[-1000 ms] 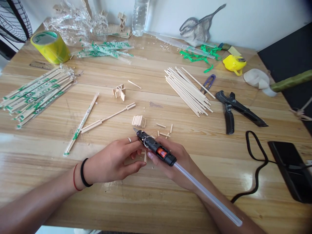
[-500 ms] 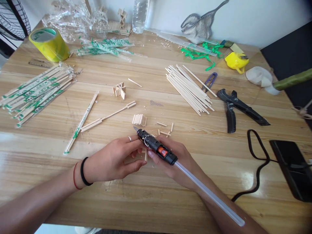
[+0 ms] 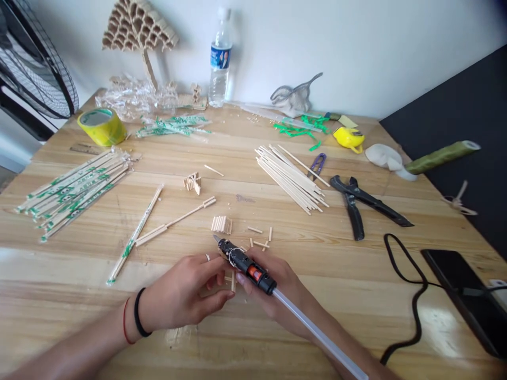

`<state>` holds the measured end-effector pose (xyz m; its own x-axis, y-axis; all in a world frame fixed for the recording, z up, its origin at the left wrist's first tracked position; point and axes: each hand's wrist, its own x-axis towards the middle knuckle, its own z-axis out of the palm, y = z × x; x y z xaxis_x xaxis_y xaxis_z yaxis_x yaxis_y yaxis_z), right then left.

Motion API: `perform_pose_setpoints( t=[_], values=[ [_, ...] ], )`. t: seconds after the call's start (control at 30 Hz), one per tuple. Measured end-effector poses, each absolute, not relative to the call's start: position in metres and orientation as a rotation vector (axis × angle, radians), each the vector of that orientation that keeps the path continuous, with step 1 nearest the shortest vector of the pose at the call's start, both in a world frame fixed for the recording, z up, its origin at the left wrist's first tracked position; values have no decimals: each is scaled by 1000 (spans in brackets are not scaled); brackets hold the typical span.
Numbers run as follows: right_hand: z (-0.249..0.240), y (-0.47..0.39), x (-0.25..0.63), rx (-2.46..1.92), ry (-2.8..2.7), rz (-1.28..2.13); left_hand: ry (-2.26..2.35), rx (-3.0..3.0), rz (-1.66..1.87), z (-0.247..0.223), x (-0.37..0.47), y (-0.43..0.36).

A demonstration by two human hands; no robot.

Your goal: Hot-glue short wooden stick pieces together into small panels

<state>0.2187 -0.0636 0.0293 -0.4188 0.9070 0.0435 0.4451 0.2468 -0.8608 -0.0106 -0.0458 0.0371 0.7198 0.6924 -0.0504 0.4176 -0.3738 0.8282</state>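
Note:
My left hand [image 3: 190,287] pinches a short wooden stick piece [image 3: 233,281] at the front middle of the table. Beside it, my right hand [image 3: 277,287] is closed around a black glue gun [image 3: 247,265], whose tip points up and left. A long clear glue stick [image 3: 317,330] runs out of the gun's back over my right forearm. Just beyond the tip sits a small block of short sticks [image 3: 222,225]. Several loose short pieces [image 3: 255,229] lie to its right. A small stick construction [image 3: 193,183] stands farther back.
Wrapped chopsticks [image 3: 79,184] lie left, with yellow tape [image 3: 102,126] behind. Bare sticks [image 3: 291,179], purple snips [image 3: 317,164] and a black cutter [image 3: 368,203] are right of centre. At the back are a bottle [image 3: 221,63] and a tree-like model [image 3: 138,31]. A phone [image 3: 463,295] lies right.
The head view has tilted upward, so the table things appear lower and smaller, and the bottle and tree-like model show. Both hands keep nearly the same pose and hold.

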Motion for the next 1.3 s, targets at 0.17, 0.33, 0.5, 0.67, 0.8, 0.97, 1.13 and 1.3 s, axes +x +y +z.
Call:
perform_pose_setpoints(
  t=[0.17, 0.33, 0.5, 0.67, 0.8, 0.97, 1.13, 1.3],
  values=[
    [30, -63, 217, -1253, -1938, 1096, 887, 1976, 368, 38, -10, -47],
    [27, -62, 216, -1262, -1809, 1067, 910, 1996, 410, 38, -10, -47],
    [29, -63, 217, -1240, -1785, 1114, 1002, 2032, 485, 33, -14, -47],
    [35, -63, 218, -1266, -1680, 1105, 1090, 1878, 609, 30, -19, -47],
    [37, -61, 221, -1277, -1564, 1164, 1167, 1653, 684, 29, -21, -44],
    [37, -60, 226, -1261, -1526, 1243, 1198, 1473, 746, 24, -25, -38],
    [37, -63, 227, -1308, -1503, 1309, 1156, 1411, 749, 25, -25, -34],
    [33, -63, 225, -1281, -1565, 1210, 1118, 1354, 739, 35, -22, -31]
  ],
)
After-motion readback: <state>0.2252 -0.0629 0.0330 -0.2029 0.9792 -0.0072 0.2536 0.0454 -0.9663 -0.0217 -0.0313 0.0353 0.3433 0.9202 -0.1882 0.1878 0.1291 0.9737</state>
